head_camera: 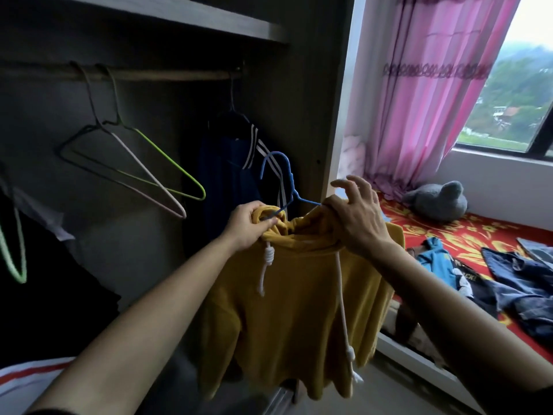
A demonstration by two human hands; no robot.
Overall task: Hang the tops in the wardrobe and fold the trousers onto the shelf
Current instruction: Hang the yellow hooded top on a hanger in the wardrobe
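A mustard-yellow hoodie (299, 301) with white drawstrings hangs in front of me at the open wardrobe. A blue hanger (284, 178) sticks up out of its neck, hook upward. My left hand (247, 224) pinches the left side of the collar together with the hanger's arm. My right hand (357, 215) grips the right shoulder of the hoodie over the hanger's other arm, with index finger and thumb raised. The wardrobe rail (167, 74) runs above, at the upper left.
On the rail hang empty wire hangers (140, 169) and a dark navy jacket with white stripes (236, 163). A shelf (191, 18) sits above the rail. To the right, a bed with a red patterned cover (466, 235) holds jeans (526, 283), a blue top (434, 259) and a grey plush toy (437, 200).
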